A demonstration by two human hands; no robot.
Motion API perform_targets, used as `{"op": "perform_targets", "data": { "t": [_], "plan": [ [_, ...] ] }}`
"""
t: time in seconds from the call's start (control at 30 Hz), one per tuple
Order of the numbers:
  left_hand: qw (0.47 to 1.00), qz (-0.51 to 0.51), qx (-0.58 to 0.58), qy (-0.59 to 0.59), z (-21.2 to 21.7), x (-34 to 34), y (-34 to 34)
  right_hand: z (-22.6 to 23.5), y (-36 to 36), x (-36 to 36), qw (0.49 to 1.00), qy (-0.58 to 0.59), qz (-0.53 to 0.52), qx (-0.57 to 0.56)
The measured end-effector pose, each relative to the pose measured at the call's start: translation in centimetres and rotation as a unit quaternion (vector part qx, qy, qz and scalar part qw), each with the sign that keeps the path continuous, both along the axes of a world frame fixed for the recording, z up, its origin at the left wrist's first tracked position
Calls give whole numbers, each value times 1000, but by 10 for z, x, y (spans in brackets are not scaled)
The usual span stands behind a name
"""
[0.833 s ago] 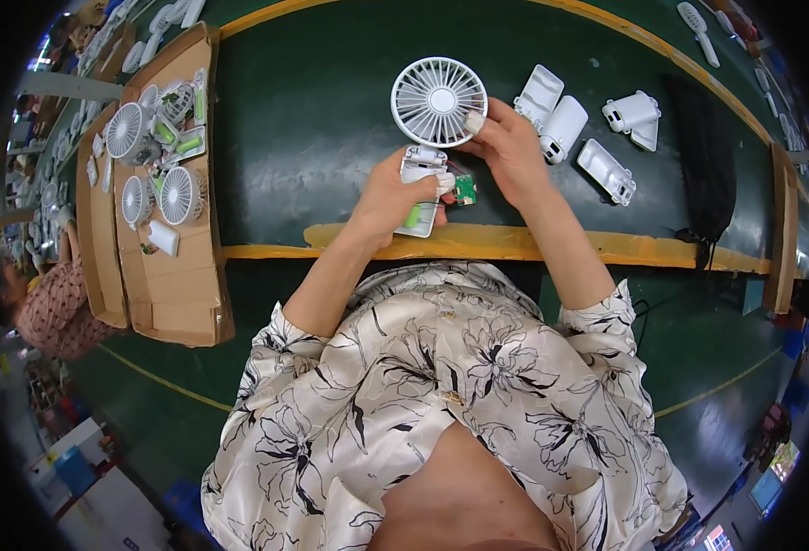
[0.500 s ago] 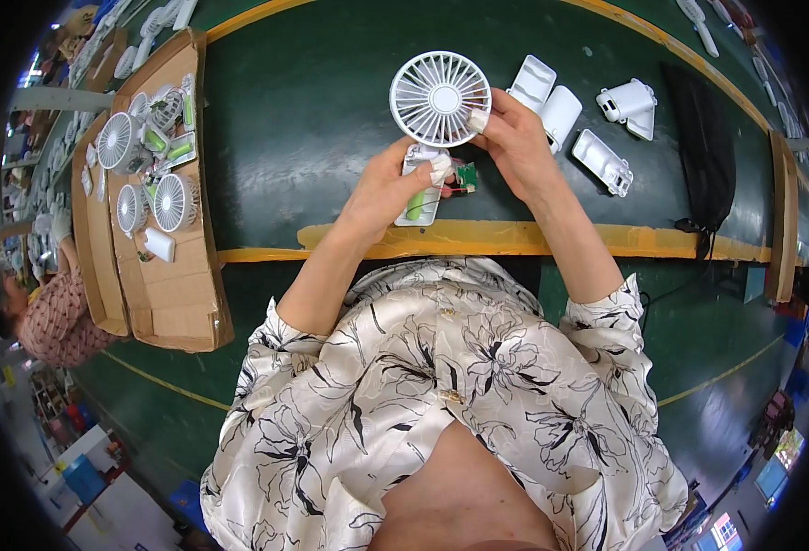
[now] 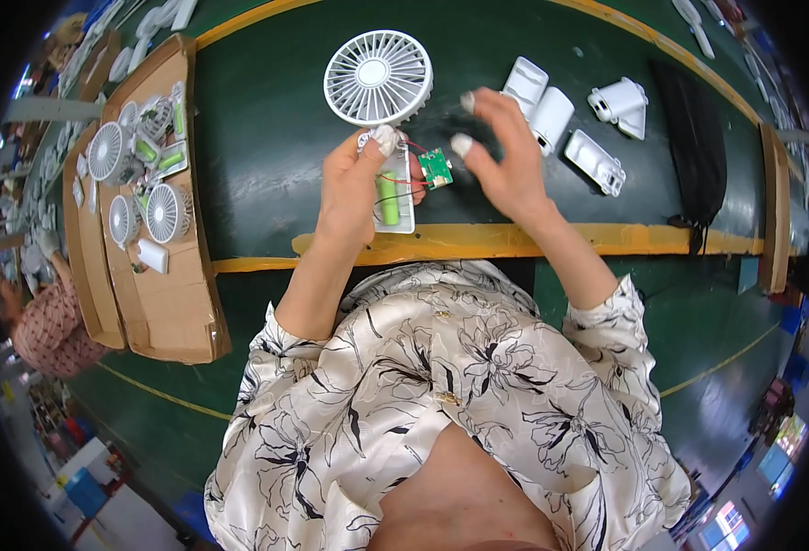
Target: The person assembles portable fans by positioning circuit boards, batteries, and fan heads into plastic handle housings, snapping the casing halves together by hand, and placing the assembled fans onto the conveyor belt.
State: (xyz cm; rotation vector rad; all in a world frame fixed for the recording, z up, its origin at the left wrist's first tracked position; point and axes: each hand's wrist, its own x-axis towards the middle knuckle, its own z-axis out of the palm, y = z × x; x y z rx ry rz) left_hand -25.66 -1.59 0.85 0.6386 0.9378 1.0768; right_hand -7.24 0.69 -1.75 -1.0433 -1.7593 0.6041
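Note:
My left hand (image 3: 354, 179) is closed round the neck of a small white handheld fan, its thumb pressed on the top of the handle. The round fan head (image 3: 379, 78) points away from me. In the opened handle shell (image 3: 406, 216) lies a green battery cell (image 3: 389, 199). Red and black wires run from it to a green circuit board (image 3: 435, 168), which hangs out at the right of the handle. My right hand (image 3: 510, 165) is off the fan, just right of the board, with thumb and fingers apart and nothing in them. White covers show on fingertips of both hands.
Several white handle shells (image 3: 551, 119) lie to the right on the green table (image 3: 266, 174), beside a black cloth-like item (image 3: 689, 147). At left stands a cardboard tray (image 3: 179, 303) of fan heads and parts. Another person (image 3: 50, 317) sits at the far left.
My right hand has let go of the fan head and opened, staying at the right. My left hand has carried the fan leftward, and the circuit board now shows more fully.

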Motion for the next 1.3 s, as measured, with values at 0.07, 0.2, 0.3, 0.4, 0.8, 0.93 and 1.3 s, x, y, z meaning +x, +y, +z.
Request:
{"op": "perform_targets", "data": {
  "t": [0.07,0.2,0.3,0.4,0.8,0.93,1.3],
  "plan": [
    [1000,22,-10,-5,-1,-4,4,4,-15,-5,977,-144,-16,156],
    [998,32,-45,1,-12,-3,3,17,-17,-28,964,-131,27,230],
    [993,-37,-87,-75,-13,-2,-4,23,-5,-39,959,-124,58,248],
    [989,-52,-131,-52,-11,-2,-4,34,0,-39,954,-184,114,207],
    [977,-120,-143,-103,-21,-14,-7,44,7,-42,948,-232,155,152],
    [977,-117,-142,-108,-24,-13,-10,50,6,-43,945,-244,193,106],
    [954,-120,-166,-221,-23,-11,-7,30,-15,-38,922,-213,101,307]
  ]
}}
